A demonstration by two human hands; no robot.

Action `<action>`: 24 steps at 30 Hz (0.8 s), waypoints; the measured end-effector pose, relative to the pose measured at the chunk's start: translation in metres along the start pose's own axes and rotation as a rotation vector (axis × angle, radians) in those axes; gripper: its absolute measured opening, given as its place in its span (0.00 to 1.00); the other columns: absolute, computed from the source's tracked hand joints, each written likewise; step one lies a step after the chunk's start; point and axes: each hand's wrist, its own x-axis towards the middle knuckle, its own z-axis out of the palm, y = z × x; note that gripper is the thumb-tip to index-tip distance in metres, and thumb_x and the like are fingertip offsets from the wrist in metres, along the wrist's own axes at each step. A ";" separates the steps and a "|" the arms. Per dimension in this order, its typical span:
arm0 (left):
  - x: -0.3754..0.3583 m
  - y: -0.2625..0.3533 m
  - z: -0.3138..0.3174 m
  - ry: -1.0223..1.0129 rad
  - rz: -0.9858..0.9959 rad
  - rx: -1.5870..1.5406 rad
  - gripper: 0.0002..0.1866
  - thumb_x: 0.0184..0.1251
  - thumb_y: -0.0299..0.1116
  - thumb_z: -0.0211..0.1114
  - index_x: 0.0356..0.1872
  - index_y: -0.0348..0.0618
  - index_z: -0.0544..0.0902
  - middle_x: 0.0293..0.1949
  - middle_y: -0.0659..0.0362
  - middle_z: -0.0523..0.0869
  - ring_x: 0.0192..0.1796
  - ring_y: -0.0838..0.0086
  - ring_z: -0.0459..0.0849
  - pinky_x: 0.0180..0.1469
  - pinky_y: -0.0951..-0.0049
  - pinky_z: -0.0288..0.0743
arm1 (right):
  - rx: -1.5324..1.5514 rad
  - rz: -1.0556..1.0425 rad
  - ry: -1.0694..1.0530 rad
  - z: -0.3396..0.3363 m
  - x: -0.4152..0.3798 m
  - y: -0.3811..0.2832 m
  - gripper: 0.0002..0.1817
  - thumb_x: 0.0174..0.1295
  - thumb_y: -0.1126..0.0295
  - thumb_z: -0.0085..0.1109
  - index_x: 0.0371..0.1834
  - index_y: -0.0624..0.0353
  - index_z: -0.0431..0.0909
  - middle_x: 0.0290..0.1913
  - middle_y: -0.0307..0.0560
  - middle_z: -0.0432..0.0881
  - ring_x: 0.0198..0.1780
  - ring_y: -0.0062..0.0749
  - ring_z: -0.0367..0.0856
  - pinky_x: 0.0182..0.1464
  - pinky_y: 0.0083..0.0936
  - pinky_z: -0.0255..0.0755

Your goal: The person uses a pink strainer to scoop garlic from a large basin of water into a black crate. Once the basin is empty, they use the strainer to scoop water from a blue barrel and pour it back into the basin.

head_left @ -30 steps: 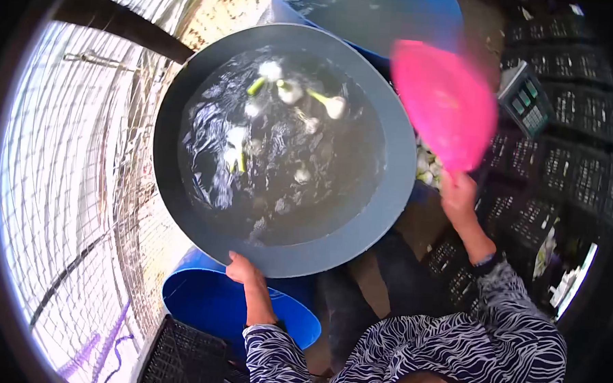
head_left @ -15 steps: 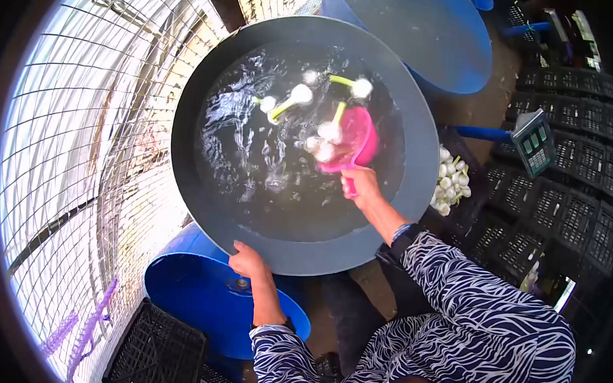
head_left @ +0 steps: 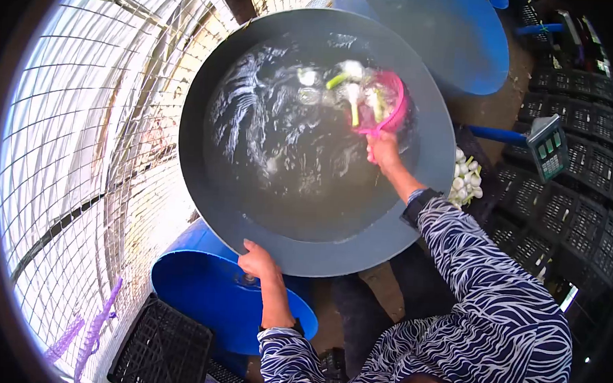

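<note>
A large round grey basin (head_left: 303,256) holds rippling water. My right hand (head_left: 383,150) is closed round the handle of a pink plastic scoop (head_left: 398,103), whose bowl is dipped in the water at the basin's far right. White bulbs with short green stems, like fresh garlic, lie in and beside the scoop; one bulb (head_left: 352,93) is at its left edge. Another white bulb (head_left: 307,76) floats farther left. At the near left, my left hand (head_left: 257,260) grips the basin rim, thumb on top and fingers hidden below.
A blue tub (head_left: 206,290) stands below the basin's near left, with a black crate (head_left: 162,342) beside it. Another blue tub (head_left: 457,40) holds water behind. More bulbs (head_left: 466,179) lie at the right, near a scale display (head_left: 548,147) and stacked black crates (head_left: 574,162). Wire mesh (head_left: 83,147) lines the left.
My right hand has swept the scoop right and away from me through the water. Floating bulbs have drifted and gathered at the scoop. My left hand keeps its grip on the rim.
</note>
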 end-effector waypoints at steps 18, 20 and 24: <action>0.003 -0.004 0.001 0.008 -0.015 -0.041 0.19 0.64 0.35 0.60 0.37 0.20 0.79 0.32 0.47 0.85 0.29 0.63 0.83 0.32 0.65 0.78 | 0.038 -0.097 -0.521 0.110 0.018 -0.025 0.08 0.59 0.71 0.58 0.25 0.62 0.73 0.18 0.41 0.74 0.11 0.21 0.70 0.12 0.20 0.61; 0.009 -0.014 0.007 0.027 -0.002 -0.031 0.19 0.64 0.35 0.60 0.37 0.20 0.79 0.31 0.47 0.85 0.29 0.62 0.83 0.32 0.65 0.77 | 0.124 -0.069 -0.592 0.115 0.008 -0.030 0.07 0.59 0.70 0.58 0.29 0.62 0.75 0.20 0.41 0.75 0.13 0.19 0.68 0.13 0.17 0.60; 0.012 -0.019 0.011 0.032 -0.013 -0.013 0.24 0.61 0.41 0.61 0.36 0.20 0.80 0.34 0.36 0.83 0.35 0.47 0.84 0.40 0.55 0.76 | 0.230 -0.011 -0.673 0.102 -0.018 -0.044 0.07 0.59 0.71 0.59 0.28 0.63 0.74 0.18 0.40 0.74 0.11 0.19 0.68 0.12 0.18 0.58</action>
